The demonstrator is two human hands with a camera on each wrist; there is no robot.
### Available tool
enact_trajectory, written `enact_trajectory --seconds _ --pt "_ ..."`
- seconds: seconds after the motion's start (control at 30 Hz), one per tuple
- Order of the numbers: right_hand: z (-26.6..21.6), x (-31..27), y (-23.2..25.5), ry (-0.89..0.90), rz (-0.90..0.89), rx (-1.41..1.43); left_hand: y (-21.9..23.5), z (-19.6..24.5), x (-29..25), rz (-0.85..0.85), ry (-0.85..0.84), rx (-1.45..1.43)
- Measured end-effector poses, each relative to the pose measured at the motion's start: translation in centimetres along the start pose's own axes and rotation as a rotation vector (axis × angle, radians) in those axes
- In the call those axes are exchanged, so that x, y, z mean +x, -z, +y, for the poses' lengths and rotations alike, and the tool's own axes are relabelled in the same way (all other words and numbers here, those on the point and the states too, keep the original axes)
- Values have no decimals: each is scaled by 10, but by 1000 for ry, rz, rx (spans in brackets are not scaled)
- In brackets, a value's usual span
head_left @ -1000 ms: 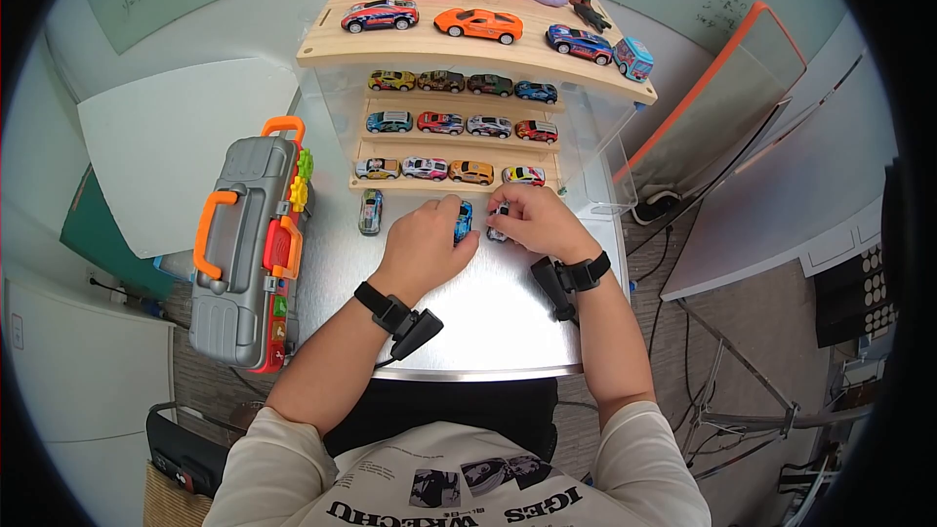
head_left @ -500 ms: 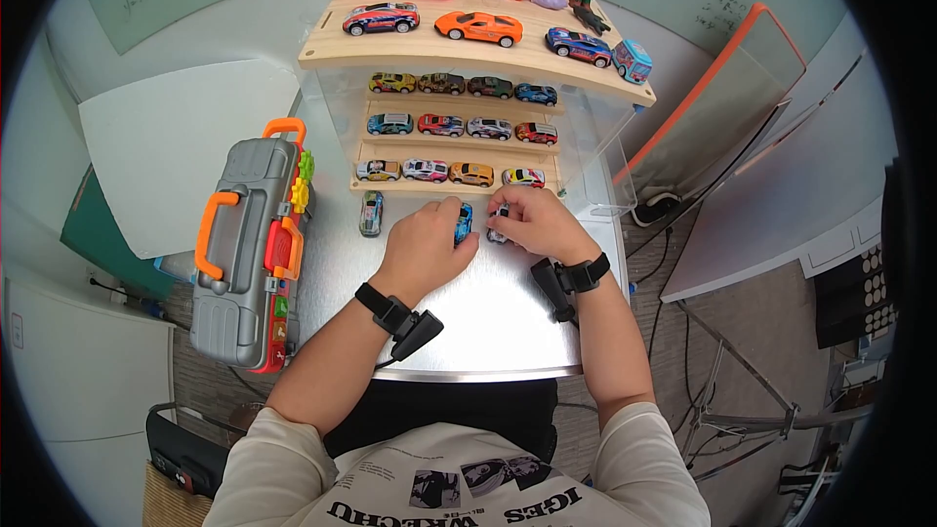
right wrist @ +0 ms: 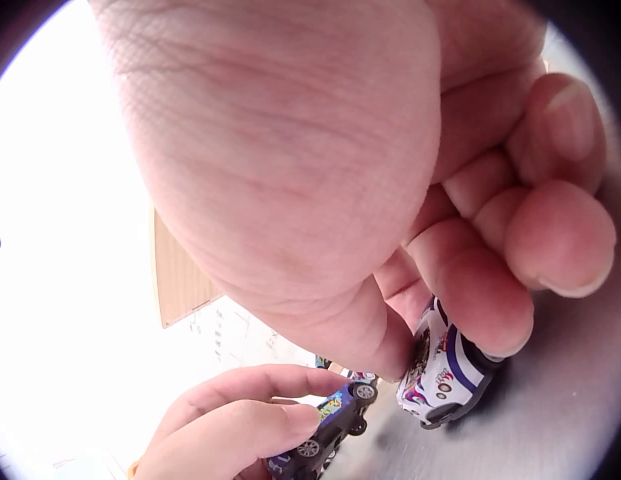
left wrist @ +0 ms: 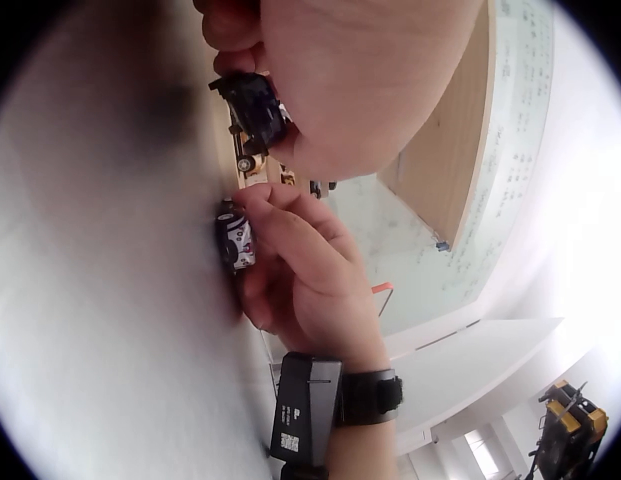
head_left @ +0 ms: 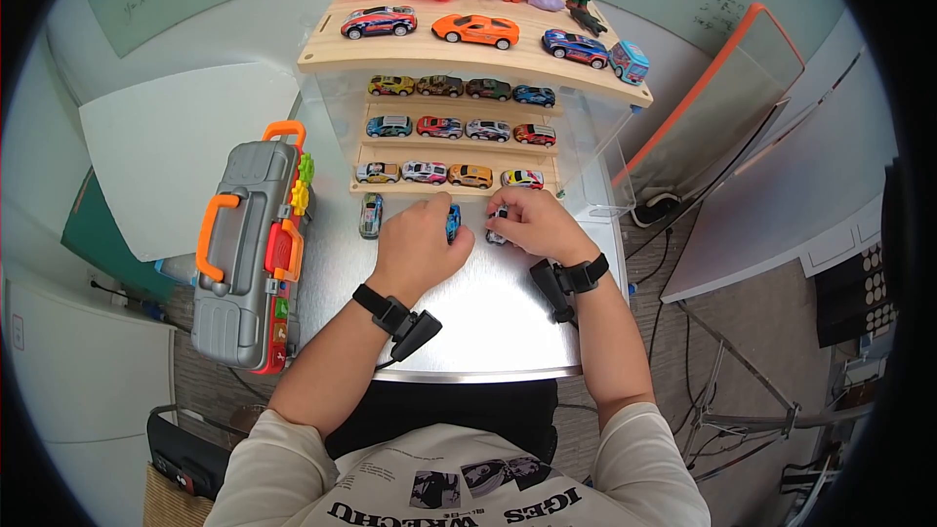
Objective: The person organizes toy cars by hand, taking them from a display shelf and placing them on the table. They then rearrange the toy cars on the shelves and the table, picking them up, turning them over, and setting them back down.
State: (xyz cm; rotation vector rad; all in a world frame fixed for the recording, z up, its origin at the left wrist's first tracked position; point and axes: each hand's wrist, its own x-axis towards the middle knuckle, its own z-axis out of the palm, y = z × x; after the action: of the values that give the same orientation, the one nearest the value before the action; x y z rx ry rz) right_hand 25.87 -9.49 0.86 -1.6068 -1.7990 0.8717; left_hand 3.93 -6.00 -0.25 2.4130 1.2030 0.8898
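My left hand [head_left: 417, 244] grips a blue toy car [head_left: 454, 222] over the silver table, in front of the lowest shelf. In the right wrist view this blue car [right wrist: 332, 422] is tilted, its wheels turned toward the camera. Just to the right, my right hand [head_left: 539, 224] pinches a white toy car [head_left: 498, 223] between thumb and fingers. Dark blue and purple markings show on the white car [right wrist: 445, 372] in the right wrist view, low over the tabletop. A green toy car [head_left: 371, 216] lies on the table left of my left hand.
A wooden display rack [head_left: 459, 150] with several toy cars on three tiers stands behind my hands. Larger cars, including an orange car [head_left: 476, 30], and dolls sit on its top board [head_left: 429, 54]. A grey toy toolbox [head_left: 239, 254] with orange handles is at the left.
My left hand has shifted slightly left with the blue car, widening the gap to the white car. The right hand stays nearly where it was, still pinching the white car.
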Motion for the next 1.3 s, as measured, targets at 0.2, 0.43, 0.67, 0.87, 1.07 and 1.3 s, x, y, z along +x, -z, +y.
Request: enact_trajectory --seconds 0.2,0.43,0.67,0.87,1.07,1.3 --pt "2 0 0 8 4 -6 1 2 -4 -46 -74 8" --pt "-2 0 0 -28 -5 0 -6 -3 -1 41 -37 41" --pt "-5 -1 2 -78 -9 29 -5 -5 0 3 80 45" --pt "-2 -1 1 -19 9 17 1 0 -1 22 52 46" --pt "-3 -1 1 -22 5 18 0 -2 -1 -23 56 88" --pt "0 0 0 0 -2 -1 11 9 -5 -204 65 217"
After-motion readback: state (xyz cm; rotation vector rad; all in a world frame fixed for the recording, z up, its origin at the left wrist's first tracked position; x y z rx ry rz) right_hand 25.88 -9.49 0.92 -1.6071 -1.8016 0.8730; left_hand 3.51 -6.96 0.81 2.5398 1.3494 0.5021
